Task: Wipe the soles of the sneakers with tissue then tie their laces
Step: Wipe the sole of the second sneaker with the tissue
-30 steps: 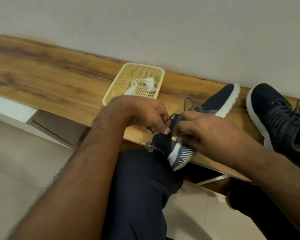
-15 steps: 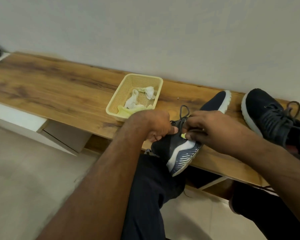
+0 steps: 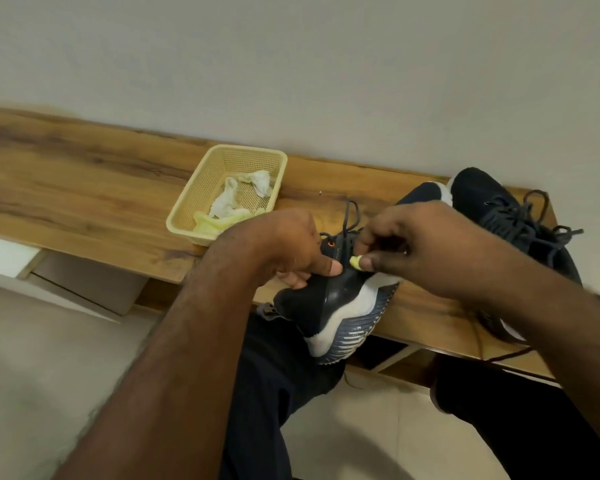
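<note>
A dark navy sneaker [image 3: 340, 310] with a white and striped sole lies across the front edge of the wooden bench [image 3: 84, 199], its heel over my lap. My left hand [image 3: 291, 247] grips it at the collar, thumb pressed on the upper. My right hand [image 3: 426, 244] pinches a dark lace with a yellow tip [image 3: 355, 262] over the tongue. One lace loop [image 3: 350, 216] sticks up between the hands. The second dark sneaker [image 3: 510, 220] rests on the bench at the right, laces loose.
A yellow plastic basket [image 3: 201, 188] holding crumpled tissues [image 3: 243, 195] sits on the bench just left of my hands. A plain wall runs behind the bench. Pale floor tiles lie below, and my dark trouser legs are under the shoe.
My hands stay on the same sneaker while the view shifts. The right hand has drawn the yellow-tipped lace slightly up and to the right; the left thumb now presses the upper.
</note>
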